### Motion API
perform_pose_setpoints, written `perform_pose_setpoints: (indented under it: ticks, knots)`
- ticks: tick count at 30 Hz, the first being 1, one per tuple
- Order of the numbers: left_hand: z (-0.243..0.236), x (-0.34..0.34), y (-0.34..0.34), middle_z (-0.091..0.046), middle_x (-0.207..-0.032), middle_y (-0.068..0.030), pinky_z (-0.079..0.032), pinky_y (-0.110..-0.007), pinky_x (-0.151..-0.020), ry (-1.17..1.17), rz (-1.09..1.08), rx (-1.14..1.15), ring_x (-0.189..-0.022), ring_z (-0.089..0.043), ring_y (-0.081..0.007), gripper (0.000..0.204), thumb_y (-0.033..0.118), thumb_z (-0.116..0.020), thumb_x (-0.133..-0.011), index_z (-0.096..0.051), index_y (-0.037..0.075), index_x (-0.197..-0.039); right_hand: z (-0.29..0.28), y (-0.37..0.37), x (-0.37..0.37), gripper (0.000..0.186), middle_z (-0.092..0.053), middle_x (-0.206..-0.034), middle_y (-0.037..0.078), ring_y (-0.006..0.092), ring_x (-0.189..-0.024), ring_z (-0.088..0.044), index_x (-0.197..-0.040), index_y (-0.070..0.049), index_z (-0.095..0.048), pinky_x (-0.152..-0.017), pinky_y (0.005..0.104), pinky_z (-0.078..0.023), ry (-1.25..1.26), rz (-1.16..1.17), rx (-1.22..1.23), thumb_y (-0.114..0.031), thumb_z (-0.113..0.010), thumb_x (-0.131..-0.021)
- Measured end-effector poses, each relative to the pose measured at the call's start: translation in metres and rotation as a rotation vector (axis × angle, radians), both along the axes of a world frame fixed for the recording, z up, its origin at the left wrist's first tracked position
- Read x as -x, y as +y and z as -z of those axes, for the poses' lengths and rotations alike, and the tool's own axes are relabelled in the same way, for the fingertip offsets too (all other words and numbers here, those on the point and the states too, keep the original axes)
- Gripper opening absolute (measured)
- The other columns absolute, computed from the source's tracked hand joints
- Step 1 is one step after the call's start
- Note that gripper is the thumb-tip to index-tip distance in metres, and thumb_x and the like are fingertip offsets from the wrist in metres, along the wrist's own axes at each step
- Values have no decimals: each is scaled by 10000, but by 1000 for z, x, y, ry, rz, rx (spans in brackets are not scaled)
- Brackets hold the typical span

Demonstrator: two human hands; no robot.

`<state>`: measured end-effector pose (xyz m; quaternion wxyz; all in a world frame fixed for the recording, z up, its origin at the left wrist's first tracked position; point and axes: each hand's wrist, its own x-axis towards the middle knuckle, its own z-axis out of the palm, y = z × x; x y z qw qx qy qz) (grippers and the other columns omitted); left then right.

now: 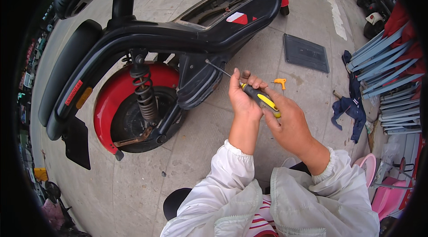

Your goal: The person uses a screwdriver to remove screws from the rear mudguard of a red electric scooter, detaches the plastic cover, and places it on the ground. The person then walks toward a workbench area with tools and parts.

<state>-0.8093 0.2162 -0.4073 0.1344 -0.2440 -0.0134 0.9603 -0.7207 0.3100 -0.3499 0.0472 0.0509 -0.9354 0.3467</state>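
A dark flat panel (306,53) lies on the pavement near a small yellow T-handle tool (280,82), a blue cloth (350,105) and stacked blue-grey slats (385,72).

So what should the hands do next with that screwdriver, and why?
Probably turn the screwdriver where it is. Its thin metal tip already sits against the black panel of the scooter, just under the open seat compartment. The left hand steadies the front of the handle and the right hand grips its yellow and black end, so both look set to twist.
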Motion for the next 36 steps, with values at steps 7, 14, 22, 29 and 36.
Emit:
perform_pose_setpoints:
  ticks: [7, 14, 22, 29, 36]
  knots:
    - [0, -2, -15, -396, -578, 39, -385, -262, -490, 108, 107, 105, -506, -406, -98, 292, 372, -640, -939, -525, 139, -806, -2, -13, -4, 516, -624, -1132, 212, 367, -1055, -606, -1316, -25, -542, -878, 439, -476, 180, -76, -55, -164, -715, -850]
    - [10, -2, 0, -430, -583, 27, -388, -230, -483, 153, -42, 67, -498, -420, -81, 389, 483, -585, -972, -550, 126, -823, 4, -6, -1, 527, -572, -1236, 238, 388, -1086, -595, -1319, -32, -528, -884, 445, -477, -63, 23, 151, -161, -721, -846]
    - [1, -15, 8, -478, -652, 15, -390, -224, -501, 222, 101, 626, -570, -465, -62, 463, 543, -573, -968, -541, 101, -836, -3, -2, 5, 495, -575, -1156, 240, 396, -1012, -600, -1332, -62, -547, -811, 450, -489, 225, -30, -79, -114, -688, -861]
    - [26, -12, 8, -455, -612, 6, -383, -231, -485, 288, -50, 643, -525, -447, -85, 422, 490, -551, -988, -531, 74, -918, 1, -1, 7, 507, -593, -1042, 185, 350, -915, -605, -1322, -99, -573, -769, 428, -486, 183, -65, 8, -117, -718, -836]
    - [20, -19, 0, -494, -637, -51, -407, -273, -490, 272, -83, 630, -523, -478, -126, 389, 428, -496, -1020, -490, 51, -925, -4, -6, 1, 512, -620, -1014, 200, 347, -914, -620, -1307, -72, -568, -780, 422, -487, 222, -130, -19, -121, -732, -825]
